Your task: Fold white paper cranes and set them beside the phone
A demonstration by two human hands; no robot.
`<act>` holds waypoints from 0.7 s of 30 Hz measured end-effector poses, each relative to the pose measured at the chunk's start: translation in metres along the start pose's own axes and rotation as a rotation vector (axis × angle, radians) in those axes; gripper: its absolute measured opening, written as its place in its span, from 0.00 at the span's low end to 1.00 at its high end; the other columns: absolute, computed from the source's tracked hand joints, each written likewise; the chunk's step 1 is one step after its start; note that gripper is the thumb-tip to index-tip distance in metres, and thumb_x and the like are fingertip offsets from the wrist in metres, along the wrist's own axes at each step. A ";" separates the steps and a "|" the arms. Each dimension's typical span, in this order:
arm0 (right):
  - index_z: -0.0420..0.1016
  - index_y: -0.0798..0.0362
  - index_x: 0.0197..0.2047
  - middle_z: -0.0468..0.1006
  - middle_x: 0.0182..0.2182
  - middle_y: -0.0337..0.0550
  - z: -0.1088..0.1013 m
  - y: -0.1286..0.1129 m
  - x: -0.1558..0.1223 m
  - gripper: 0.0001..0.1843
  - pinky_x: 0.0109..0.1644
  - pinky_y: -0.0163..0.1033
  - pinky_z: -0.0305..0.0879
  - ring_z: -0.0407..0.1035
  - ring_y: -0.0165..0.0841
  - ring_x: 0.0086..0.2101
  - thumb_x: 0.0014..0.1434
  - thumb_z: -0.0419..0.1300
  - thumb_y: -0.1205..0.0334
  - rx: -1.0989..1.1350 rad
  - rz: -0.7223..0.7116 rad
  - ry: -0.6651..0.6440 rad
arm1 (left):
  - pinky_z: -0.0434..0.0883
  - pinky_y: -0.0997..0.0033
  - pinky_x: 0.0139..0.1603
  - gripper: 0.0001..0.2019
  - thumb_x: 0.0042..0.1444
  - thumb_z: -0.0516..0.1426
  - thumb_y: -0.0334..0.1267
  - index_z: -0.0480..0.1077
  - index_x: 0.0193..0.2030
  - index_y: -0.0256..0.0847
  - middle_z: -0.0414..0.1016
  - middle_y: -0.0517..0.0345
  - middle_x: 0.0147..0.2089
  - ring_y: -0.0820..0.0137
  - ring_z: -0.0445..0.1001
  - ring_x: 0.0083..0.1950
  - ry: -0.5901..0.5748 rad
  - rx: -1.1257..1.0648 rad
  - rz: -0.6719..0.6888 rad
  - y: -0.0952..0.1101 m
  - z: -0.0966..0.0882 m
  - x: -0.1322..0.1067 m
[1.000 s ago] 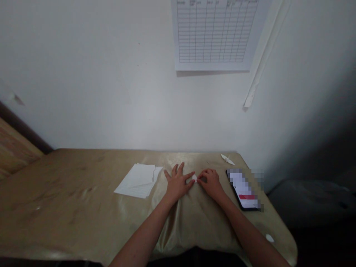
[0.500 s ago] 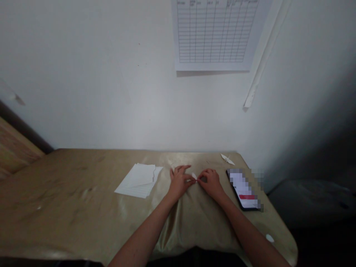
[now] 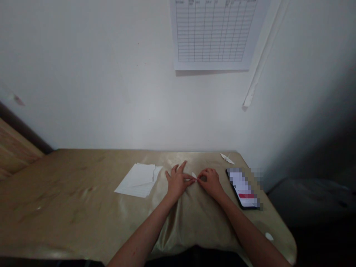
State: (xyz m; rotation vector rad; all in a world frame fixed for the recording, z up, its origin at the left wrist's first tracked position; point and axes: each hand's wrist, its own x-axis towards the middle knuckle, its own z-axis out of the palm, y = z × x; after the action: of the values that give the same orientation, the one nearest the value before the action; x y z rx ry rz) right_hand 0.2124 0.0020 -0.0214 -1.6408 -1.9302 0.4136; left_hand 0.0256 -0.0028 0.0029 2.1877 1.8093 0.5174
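from afar i am seeing left hand [image 3: 175,182] and right hand [image 3: 211,182] pinching one small white paper [image 3: 194,175] – thumbs closing onto fingers, left's other fingers standing apart.

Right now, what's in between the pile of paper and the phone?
In the head view, the left hand and right hand are between the pile of paper and the phone, with a small white paper between those hands.

Plain indoor room, home or office unclear, covered table [image 3: 83,215] against white wall [image 3: 83,81], printed grid sheet [image 3: 213,37] above
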 end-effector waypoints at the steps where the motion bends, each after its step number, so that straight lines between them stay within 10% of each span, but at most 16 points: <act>1: 0.84 0.48 0.36 0.79 0.43 0.45 0.000 0.000 0.000 0.03 0.58 0.44 0.56 0.65 0.41 0.50 0.58 0.67 0.59 -0.005 0.004 0.005 | 0.37 0.19 0.68 0.08 0.56 0.65 0.54 0.81 0.43 0.69 0.50 0.74 0.78 0.44 0.49 0.76 -0.002 0.001 -0.005 0.000 -0.001 0.000; 21: 0.84 0.46 0.41 0.79 0.44 0.46 0.002 0.002 0.000 0.07 0.60 0.46 0.55 0.65 0.42 0.51 0.57 0.67 0.61 0.016 0.000 0.005 | 0.29 0.17 0.67 0.22 0.54 0.64 0.58 0.73 0.57 0.75 0.46 0.67 0.80 0.38 0.43 0.77 -0.007 0.041 -0.014 -0.002 -0.001 -0.001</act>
State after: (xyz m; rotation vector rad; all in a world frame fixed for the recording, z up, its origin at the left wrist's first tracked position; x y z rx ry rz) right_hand 0.2129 0.0027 -0.0237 -1.6308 -1.9182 0.4229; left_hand 0.0237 -0.0036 0.0025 2.1985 1.8458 0.4732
